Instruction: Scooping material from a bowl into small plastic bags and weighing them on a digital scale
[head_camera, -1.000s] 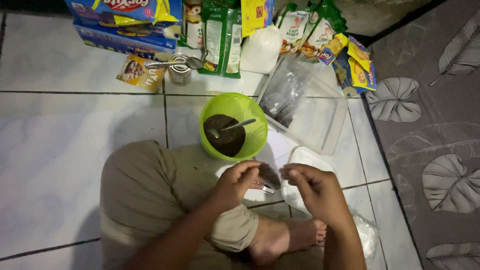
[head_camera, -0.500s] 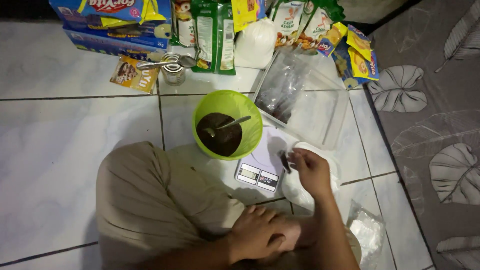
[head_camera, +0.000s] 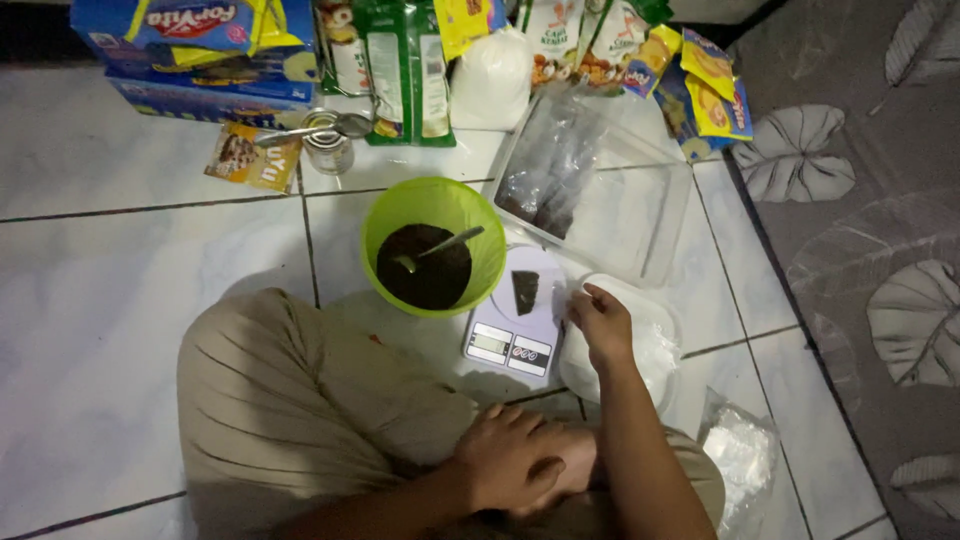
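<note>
**A:** What do you have on the feed?

**B:** I'm looking down at the kitchen scale (head_camera: 508, 348) on the tiled floor. A small dark lump (head_camera: 524, 291) sits on its round platform, just beside the green bowl (head_camera: 385, 215). The bowl holds the dark mix and a spoon (head_camera: 442, 246). From what I see, the work in hand is portioning: one piece of the mix is being weighed.

**A:** Where are the hands?

**B:** My right hand (head_camera: 600, 325) is at the platform's right edge, above the white dish (head_camera: 668, 335). Its fingertips are drawn together, close to the lump but not on it. I can't tell whether they pinch a crumb or nothing at all. My left hand (head_camera: 508, 462) is out of the work. It lies slack over my foot, palm down, holding no tool.

**A:** What does the next move ask of you?

**B:** I judge it needs a light touch. The lump is small and looks soft, so I'd lift it off the platform with the fingertips only. I shouldn't lean on the scale, which would upset the reading. The green bowl's rim touches or nearly touches the scale, so I'd keep my wrist to the dish side.
</note>
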